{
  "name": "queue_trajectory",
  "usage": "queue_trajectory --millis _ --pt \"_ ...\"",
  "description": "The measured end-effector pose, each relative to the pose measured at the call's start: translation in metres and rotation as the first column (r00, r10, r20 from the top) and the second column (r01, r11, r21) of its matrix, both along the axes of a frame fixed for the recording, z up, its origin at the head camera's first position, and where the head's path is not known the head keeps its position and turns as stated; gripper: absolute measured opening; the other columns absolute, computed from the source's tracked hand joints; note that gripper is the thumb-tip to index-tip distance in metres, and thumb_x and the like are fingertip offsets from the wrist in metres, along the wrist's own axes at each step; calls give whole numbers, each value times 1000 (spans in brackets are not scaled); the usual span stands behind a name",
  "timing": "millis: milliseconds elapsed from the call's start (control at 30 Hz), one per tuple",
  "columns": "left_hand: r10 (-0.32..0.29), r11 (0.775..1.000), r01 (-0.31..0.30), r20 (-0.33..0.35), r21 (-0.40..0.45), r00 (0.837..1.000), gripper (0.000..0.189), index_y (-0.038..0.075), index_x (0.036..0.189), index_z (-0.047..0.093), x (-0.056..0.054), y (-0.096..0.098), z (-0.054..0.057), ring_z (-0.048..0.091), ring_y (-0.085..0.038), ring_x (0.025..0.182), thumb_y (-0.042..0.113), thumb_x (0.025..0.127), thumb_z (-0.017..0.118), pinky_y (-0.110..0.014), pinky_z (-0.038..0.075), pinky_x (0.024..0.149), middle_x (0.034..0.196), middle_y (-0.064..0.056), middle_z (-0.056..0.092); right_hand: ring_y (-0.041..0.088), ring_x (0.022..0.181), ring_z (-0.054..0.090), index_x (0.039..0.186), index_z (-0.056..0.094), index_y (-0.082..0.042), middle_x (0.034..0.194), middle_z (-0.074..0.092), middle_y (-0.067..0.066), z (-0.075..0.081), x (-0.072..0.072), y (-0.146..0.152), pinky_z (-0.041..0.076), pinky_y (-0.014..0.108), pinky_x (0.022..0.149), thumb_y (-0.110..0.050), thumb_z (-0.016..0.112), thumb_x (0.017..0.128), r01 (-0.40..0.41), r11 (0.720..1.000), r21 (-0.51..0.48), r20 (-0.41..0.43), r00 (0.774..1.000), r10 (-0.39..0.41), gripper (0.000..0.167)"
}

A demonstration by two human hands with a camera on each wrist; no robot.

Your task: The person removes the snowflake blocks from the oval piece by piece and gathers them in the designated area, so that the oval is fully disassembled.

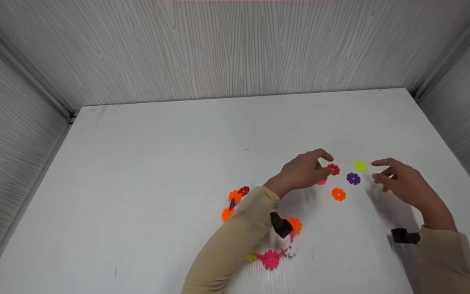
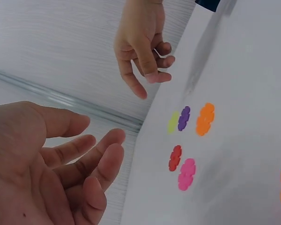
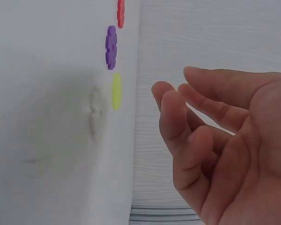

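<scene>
My left hand [image 1: 305,169] hovers over a red snowflake disc [image 1: 334,169] and a pink one [image 2: 187,174], its fingers loosely bent with nothing between them. On the right, my right hand [image 1: 402,181] is held above the table, thumb and fingers apart and holding nothing. Between the two hands lie a yellow disc [image 1: 360,166], a purple disc [image 1: 353,178] and an orange disc [image 1: 338,194]. A whitish disc [image 3: 94,112] lies near the yellow one in the right wrist view, faint against the white table.
Joined discs, among them a pink disc [image 1: 271,259] and an orange disc [image 1: 235,196], lie in a curved chain partly hidden under my left forearm. The white table [image 1: 145,171] is bounded by a wood-grain back panel [image 1: 218,49] and side panels.
</scene>
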State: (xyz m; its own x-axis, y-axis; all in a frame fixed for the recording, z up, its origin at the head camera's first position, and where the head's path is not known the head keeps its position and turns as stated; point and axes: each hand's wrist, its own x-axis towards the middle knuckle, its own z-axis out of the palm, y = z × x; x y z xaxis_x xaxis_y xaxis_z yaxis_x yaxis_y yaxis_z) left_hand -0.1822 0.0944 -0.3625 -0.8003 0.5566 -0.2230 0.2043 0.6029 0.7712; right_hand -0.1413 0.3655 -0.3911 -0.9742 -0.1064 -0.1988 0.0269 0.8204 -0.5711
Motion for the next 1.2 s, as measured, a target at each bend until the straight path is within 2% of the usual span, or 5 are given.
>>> queue_trajectory --millis 200,567,733,967,1200 --pt "113 991 -98 -180 92 977 37 20 131 54 10 -46 10 60 -13 100 33 97 56 -26 49 82 112 1 67 30 90 61 139 43 -6 115 62 23 5 5 -19 48 21 67 -25 50 101 -11 1000 -23 -88 996 9 44" --pt "354 935 -343 -352 95 867 56 15 135 52 27 -145 5 49 -27 121 48 90 61 -47 41 101 132 -9 56 40 114 53 142 40 -4 135 45 23 7 7 -52 36 3 77 -21 56 98 -49 994 -100 -238 971 24 50" --pt "442 878 -478 -359 -14 822 62 14 136 52 41 -181 -6 50 -31 116 51 88 62 -49 43 96 129 -13 57 42 119 48 141 40 -4 140 38 24 8 8 -66 49 38 92 -16 57 97 -58 992 -115 -265 964 26 49" --pt "481 820 -543 -300 -178 824 70 12 138 49 55 -210 -27 56 -29 99 57 86 61 -44 47 82 119 -13 62 44 122 44 140 39 -2 141 36 24 8 5 -88 42 59 95 -17 58 96 -127 979 -157 -281 956 79 50" --pt "459 840 -509 -255 -189 851 76 13 137 49 58 -206 -39 55 -21 82 61 81 65 -33 47 70 110 -9 64 40 123 43 141 37 -2 143 35 22 7 0 -110 43 57 98 -13 61 94 -177 974 -145 -289 949 129 53"
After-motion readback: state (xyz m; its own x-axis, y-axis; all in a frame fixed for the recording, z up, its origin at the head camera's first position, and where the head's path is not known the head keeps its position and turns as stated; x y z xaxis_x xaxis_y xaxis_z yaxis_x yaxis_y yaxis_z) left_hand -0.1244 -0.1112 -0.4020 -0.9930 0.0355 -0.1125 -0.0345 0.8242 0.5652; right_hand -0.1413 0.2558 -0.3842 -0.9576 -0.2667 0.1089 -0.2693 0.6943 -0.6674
